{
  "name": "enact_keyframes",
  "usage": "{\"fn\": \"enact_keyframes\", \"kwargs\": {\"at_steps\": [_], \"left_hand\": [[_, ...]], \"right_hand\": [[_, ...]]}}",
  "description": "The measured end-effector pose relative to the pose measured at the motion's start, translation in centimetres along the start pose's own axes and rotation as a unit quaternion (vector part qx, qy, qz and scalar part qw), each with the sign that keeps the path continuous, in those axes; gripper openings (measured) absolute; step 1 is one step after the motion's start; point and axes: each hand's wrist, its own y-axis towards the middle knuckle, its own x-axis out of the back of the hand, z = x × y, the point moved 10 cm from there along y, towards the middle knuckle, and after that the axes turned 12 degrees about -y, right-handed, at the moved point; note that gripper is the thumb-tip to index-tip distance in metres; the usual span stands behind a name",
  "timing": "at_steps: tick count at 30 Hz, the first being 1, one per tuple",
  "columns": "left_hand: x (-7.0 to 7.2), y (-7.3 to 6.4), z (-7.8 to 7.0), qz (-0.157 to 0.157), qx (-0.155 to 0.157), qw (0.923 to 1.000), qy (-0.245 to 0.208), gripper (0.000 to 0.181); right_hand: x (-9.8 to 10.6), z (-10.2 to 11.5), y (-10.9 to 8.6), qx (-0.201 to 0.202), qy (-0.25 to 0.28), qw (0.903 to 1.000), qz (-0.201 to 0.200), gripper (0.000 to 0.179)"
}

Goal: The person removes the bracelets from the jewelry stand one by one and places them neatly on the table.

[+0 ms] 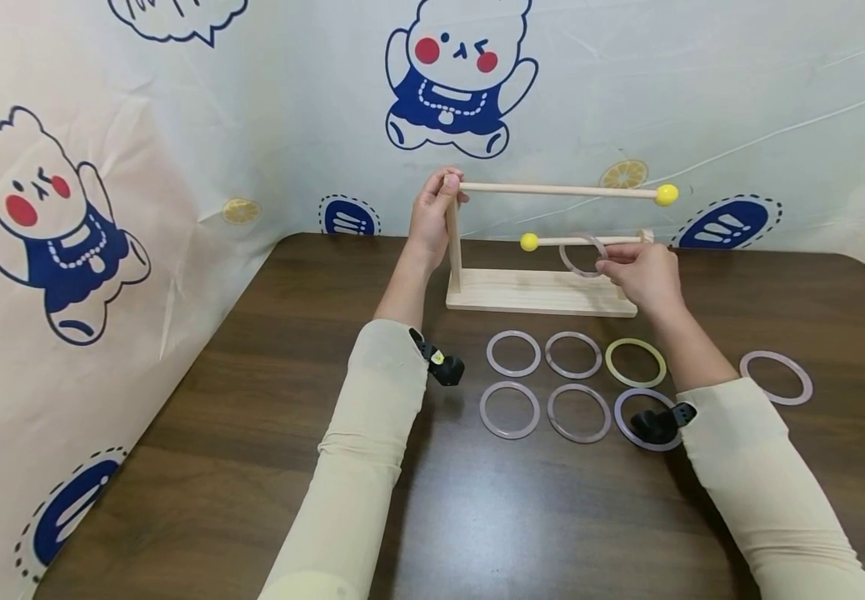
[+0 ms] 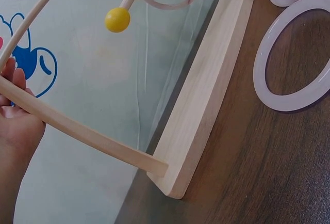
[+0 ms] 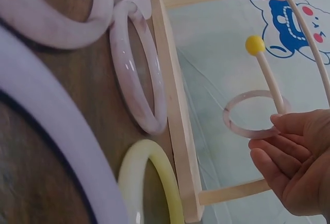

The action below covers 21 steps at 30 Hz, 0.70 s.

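A wooden stand (image 1: 530, 292) has two rods with yellow ball tips. My left hand (image 1: 429, 218) grips the top of its left post, by the root of the upper rod (image 1: 560, 190). Between thumb and fingers, my right hand (image 1: 652, 277) pinches a pale pink bangle (image 3: 229, 122). The bangle hangs around the lower rod (image 3: 269, 74), between the yellow ball (image 3: 254, 45) and the right post. My right fingers hide part of the bangle and of the rod's root.
Two rows of bangles lie flat before the stand: several pale pink ones (image 1: 494, 427), a yellow one (image 1: 612, 369) and a lavender one (image 1: 620, 421) partly behind the right wrist camera. Another pale bangle (image 1: 798, 399) lies at the right by the sleeve. A patterned cloth (image 1: 267, 125) hangs behind the table.
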Motion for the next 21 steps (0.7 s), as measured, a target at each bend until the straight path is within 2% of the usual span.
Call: {"fn": "enact_keyframes", "kwargs": {"at_steps": [5,15,21], "left_hand": [[0.05,-0.01,-0.01,0.001,-0.002,1.0,-0.004,0.009],[0.08,0.03,-0.05,0.002,-0.002,1.0,-0.007,0.009],[0.15,-0.03,0.04,0.002,0.002,1.0,0.002,0.017]], "right_hand": [[-0.21,0.05,-0.11,-0.002,0.014,0.9998,-0.016,0.024],[-0.15,0.54,-0.28,-0.011,0.04,0.9986,-0.033,0.025],[-0.47,0.9,-0.46,-0.01,0.065,0.9973,-0.032,0.026]]}}
